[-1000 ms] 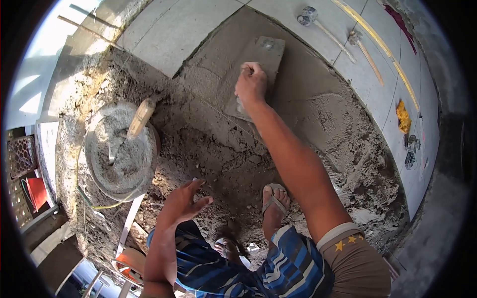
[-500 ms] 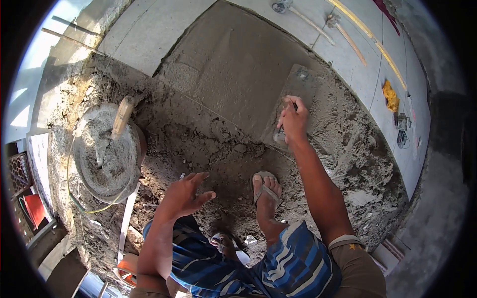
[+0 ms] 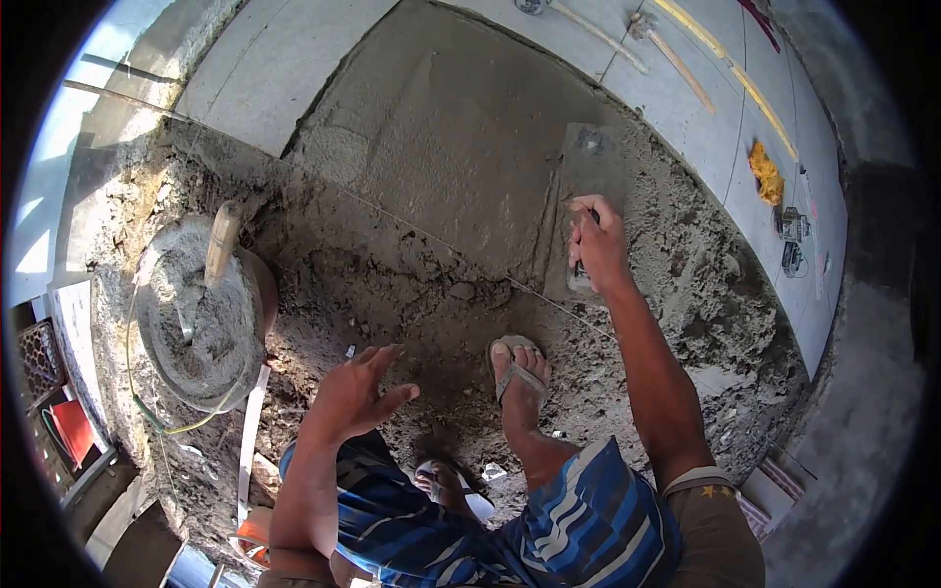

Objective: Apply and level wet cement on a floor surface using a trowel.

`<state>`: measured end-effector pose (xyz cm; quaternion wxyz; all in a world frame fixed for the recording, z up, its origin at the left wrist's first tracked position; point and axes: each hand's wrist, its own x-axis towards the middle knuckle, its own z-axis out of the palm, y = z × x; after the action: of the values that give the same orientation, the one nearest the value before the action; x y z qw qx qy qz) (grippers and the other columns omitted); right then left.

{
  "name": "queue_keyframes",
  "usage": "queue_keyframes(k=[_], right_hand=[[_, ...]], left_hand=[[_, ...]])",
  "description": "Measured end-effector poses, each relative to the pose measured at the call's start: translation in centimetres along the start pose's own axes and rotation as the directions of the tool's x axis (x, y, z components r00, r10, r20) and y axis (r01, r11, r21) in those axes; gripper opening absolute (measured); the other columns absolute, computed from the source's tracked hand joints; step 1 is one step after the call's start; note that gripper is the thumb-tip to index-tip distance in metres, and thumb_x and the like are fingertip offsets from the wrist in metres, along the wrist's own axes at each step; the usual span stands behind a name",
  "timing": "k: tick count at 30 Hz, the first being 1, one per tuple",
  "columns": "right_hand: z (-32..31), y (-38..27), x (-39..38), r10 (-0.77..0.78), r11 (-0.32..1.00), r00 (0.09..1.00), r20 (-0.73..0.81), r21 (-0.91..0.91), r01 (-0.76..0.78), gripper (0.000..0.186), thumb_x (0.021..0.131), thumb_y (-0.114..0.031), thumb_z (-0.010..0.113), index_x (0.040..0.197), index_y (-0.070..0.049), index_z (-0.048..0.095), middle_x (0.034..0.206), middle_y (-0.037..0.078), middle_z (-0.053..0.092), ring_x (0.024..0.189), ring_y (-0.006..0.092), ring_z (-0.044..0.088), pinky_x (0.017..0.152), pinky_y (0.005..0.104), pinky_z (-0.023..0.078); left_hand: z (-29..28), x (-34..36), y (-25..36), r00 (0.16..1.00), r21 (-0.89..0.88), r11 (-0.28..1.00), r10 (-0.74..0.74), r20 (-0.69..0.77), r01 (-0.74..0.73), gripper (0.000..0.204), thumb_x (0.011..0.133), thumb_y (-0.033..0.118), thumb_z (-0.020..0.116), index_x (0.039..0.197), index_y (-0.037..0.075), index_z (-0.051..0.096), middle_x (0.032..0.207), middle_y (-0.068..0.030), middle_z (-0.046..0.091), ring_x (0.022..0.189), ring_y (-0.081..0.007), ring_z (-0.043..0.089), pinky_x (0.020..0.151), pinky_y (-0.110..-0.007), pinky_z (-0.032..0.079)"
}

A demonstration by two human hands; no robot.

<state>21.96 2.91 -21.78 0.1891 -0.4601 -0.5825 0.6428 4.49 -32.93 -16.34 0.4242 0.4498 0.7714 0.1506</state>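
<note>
Flat trowel (image 3: 595,162) on mortar (image 3: 441,127), pale tiles (image 3: 284,78), earth (image 3: 382,269)

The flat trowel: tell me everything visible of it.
The flat trowel is a long rectangular plate, smeared grey, its material hard to tell. A pale spot shows near its far end. It lies, apparently flat, on wet mortar, long sides running roughly forward, between a smooth area on the left and rougher mortar on the right. The right grip is closed around its mostly hidden handle.
</note>
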Motion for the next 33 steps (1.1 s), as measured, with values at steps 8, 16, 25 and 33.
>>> queue_keyframes(k=[8, 16, 25, 33], right_hand=[[1.3, -5.3, -0.1, 0.095, 0.963, 0.912, 0.399, -0.268, 0.018, 0.024, 0.104, -0.026, 0.062, 0.118, -0.006, 0.062, 0.071, 0.006, 0.06, 0.053, 0.0153, 0.058, 0.049, 0.0331, 0.048], [-3.9, -0.4, -2.2, -0.153, 0.755, 0.985, 0.078, -0.634, 0.167, 0.037, 0.1, -0.034, 0.066, 0.123, -0.005, 0.06, 0.081, 0.01, 0.065, 0.063, 0.0233, 0.064, 0.058, 0.0388, 0.053], [8.4, -0.6, 1.9, 0.271, 0.918, 0.959, -0.083, 0.322, -0.231, 0.024, 0.102, -0.037, 0.064, 0.102, -0.014, 0.055, 0.066, -0.003, 0.046, 0.049, 0.0096, 0.045, 0.042, 0.0292, 0.04], [19.5, -4.7, 7.4, 0.134, 0.967, 0.972, 0.194, 0.191, -0.171, 0.026, 0.102, -0.033, 0.065, 0.107, -0.009, 0.058, 0.069, 0.0, 0.05, 0.048, 0.01, 0.045, 0.041, 0.0286, 0.04]], left_hand=[[0.5, 0.8, 0.4, 0.999, 0.032, 0.999, -0.027, 0.041, 0.026, 0.069, 0.092, 0.054, 0.07, 0.141, 0.009, 0.055, 0.125, -0.0206, 0.067, 0.105, -0.0444, 0.069, 0.087, -0.051, 0.057], [0.1, 0.8, 0.7, 0.997, 0.03, 0.998, -0.056, 0.051, 0.054, 0.069, 0.093, 0.055, 0.069, 0.142, 0.009, 0.055, 0.124, -0.021, 0.067, 0.103, -0.0443, 0.069, 0.086, -0.052, 0.057], [0.2, 0.2, -0.3, 0.994, 0.017, 0.995, -0.096, 0.043, 0.096, 0.068, 0.093, 0.053, 0.069, 0.141, 0.007, 0.054, 0.124, -0.0209, 0.067, 0.106, -0.0442, 0.068, 0.088, -0.052, 0.057], [0.3, -1.4, -2.4, 0.972, -0.028, 0.971, -0.236, 0.014, 0.236, 0.067, 0.093, 0.052, 0.07, 0.141, 0.008, 0.055, 0.126, -0.0213, 0.066, 0.105, -0.0444, 0.068, 0.088, -0.052, 0.057]])
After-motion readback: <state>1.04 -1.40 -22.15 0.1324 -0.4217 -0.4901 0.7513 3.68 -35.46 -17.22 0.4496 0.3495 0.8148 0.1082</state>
